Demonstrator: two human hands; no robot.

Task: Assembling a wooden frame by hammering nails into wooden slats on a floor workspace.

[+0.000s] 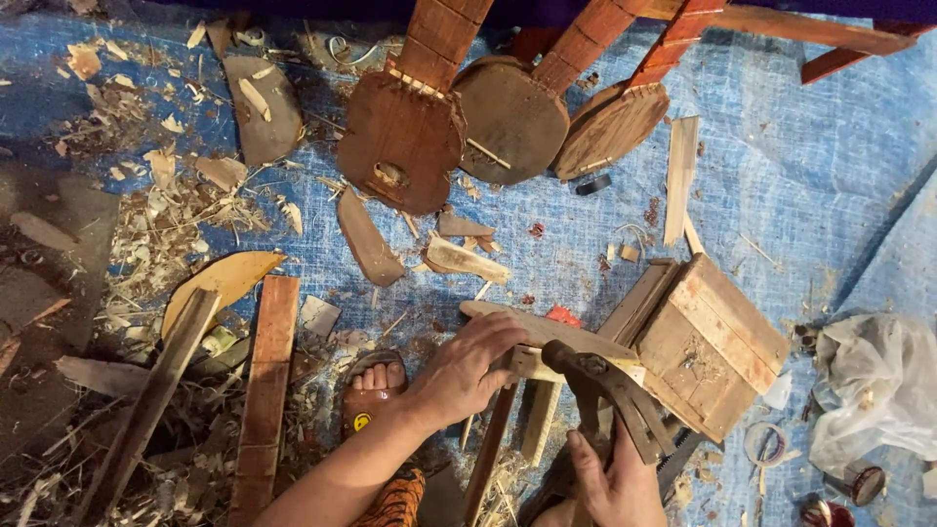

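My left hand (pixel 467 369) presses flat on a thin curved wooden board (pixel 547 332) that rests across a small wooden box (pixel 708 342). My right hand (pixel 615 478) grips the handle of a hammer (pixel 605 385), whose dark head lies over the board just right of my left fingers. A slim wooden neck piece (pixel 491 451) runs down from under the board toward me. My sandalled foot (pixel 374 390) sits left of the left hand.
Three unfinished small guitar-like instruments (pixel 405 137) lie at the top on a blue tarp (pixel 800 185). Planks (pixel 265 390), offcuts and wood shavings (pixel 146 244) cover the left. A white plastic bag (pixel 874 385) and tape rolls lie at the right.
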